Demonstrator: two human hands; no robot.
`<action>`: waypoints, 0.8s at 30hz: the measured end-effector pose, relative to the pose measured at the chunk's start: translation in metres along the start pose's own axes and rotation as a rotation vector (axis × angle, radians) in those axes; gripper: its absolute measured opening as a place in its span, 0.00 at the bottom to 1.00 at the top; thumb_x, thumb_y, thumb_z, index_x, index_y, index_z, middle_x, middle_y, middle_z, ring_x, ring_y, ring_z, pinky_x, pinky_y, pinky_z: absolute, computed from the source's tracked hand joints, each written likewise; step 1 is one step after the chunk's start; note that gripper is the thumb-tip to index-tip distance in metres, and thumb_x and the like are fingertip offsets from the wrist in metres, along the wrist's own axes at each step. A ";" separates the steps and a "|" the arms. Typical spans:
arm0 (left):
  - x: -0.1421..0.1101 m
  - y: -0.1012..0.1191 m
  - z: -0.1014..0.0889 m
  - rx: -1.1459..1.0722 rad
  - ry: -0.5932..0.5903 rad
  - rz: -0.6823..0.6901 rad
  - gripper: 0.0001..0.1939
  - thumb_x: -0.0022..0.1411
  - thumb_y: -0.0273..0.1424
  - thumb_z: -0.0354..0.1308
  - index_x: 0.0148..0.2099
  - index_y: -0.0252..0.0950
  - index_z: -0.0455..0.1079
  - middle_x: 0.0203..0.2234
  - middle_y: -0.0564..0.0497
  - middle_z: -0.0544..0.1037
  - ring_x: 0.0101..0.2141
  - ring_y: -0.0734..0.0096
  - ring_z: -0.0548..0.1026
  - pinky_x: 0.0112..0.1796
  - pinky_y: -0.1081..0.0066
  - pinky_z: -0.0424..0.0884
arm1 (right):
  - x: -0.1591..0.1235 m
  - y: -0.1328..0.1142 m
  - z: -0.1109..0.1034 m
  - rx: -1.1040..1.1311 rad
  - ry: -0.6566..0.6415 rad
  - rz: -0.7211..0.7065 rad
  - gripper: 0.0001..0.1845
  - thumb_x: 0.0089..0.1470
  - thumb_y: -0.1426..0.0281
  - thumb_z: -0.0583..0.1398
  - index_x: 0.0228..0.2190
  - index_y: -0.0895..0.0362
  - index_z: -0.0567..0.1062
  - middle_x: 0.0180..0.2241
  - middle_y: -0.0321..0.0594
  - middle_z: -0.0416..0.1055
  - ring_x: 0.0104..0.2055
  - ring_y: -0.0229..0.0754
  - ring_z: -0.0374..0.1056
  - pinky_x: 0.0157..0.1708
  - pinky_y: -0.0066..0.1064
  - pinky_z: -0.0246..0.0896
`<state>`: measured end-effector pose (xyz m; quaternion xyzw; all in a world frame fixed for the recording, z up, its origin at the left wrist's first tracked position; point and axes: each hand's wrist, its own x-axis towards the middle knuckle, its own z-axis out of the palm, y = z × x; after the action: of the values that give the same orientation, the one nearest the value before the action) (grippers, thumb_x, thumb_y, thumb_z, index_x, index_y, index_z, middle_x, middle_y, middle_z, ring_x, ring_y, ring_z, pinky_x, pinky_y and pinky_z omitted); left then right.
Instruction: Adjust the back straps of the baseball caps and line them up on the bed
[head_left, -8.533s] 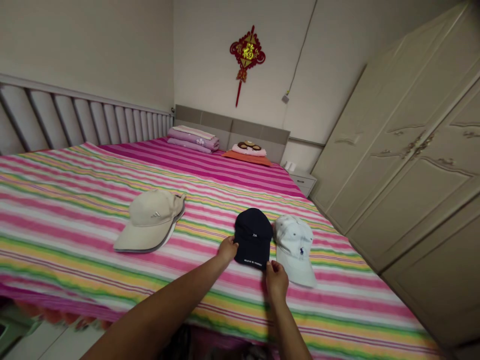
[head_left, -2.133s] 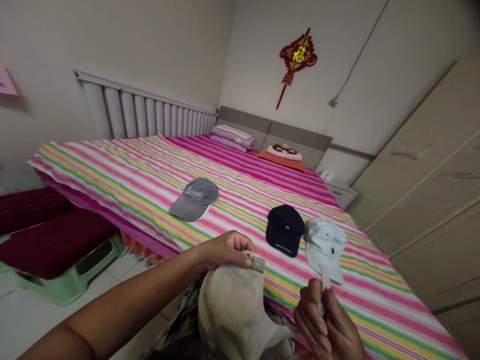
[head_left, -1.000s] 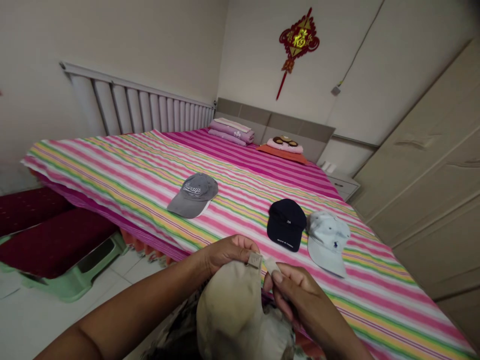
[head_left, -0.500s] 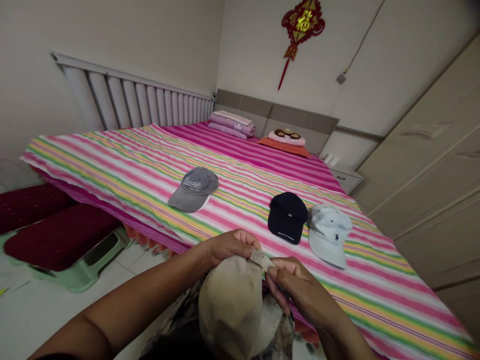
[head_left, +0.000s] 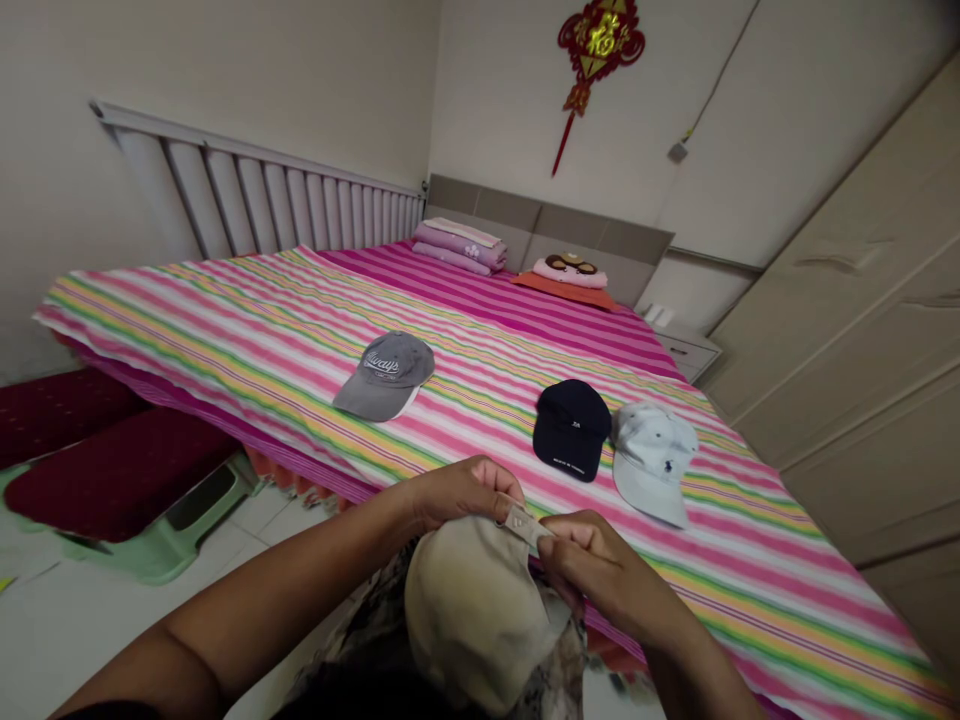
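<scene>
"Where's the beige baseball cap (head_left: pixel 476 610)?"
"Below my fingertips; my left hand (head_left: pixel 471 494) pinches its buckle (head_left: pixel 517 520), my right hand (head_left: pixel 589 560) its strap end (head_left: pixel 534 531)."
"And beyond them?"
"A navy cap (head_left: pixel 572 430)."

We bend both arms in toward the middle. Our left hand (head_left: pixel 469 492) and right hand (head_left: pixel 589 555) almost meet, with fingers curled and pinching.

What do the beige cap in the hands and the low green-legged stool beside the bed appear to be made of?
The beige cap looks like matte woven fabric, probably cotton: it creases softly. The low stool seems to have smooth moulded plastic legs, faintly glossy and rounded, under a dark red top that looks like a cloth cover.
</scene>
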<state>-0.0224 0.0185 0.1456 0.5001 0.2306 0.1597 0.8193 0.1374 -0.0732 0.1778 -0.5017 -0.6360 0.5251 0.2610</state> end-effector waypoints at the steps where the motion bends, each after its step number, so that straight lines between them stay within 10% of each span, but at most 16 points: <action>1: -0.001 0.001 0.001 0.018 0.001 0.004 0.17 0.32 0.34 0.68 0.24 0.28 0.70 0.16 0.53 0.72 0.15 0.83 0.65 0.18 0.81 0.60 | 0.000 0.000 0.000 0.001 -0.002 0.001 0.18 0.50 0.62 0.50 0.13 0.57 0.59 0.12 0.31 0.55 0.15 0.31 0.47 0.16 0.26 0.41; 9: -0.004 -0.003 0.004 0.138 -0.006 0.080 0.12 0.42 0.32 0.64 0.27 0.29 0.69 0.18 0.55 0.70 0.17 0.85 0.63 0.20 0.82 0.58 | 0.000 0.017 0.003 0.136 0.026 -0.041 0.21 0.52 0.61 0.50 0.13 0.57 0.59 0.11 0.30 0.54 0.13 0.29 0.46 0.15 0.25 0.40; 24: -0.002 -0.013 0.010 0.067 0.006 0.284 0.13 0.42 0.30 0.65 0.29 0.31 0.65 0.19 0.56 0.69 0.19 0.84 0.64 0.22 0.82 0.57 | -0.003 0.029 0.021 0.434 0.454 -0.098 0.14 0.43 0.63 0.63 0.21 0.60 0.67 0.13 0.28 0.59 0.13 0.25 0.48 0.14 0.21 0.38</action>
<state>-0.0183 0.0039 0.1389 0.5543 0.1654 0.2679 0.7704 0.1311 -0.0862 0.1447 -0.5075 -0.4579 0.5101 0.5221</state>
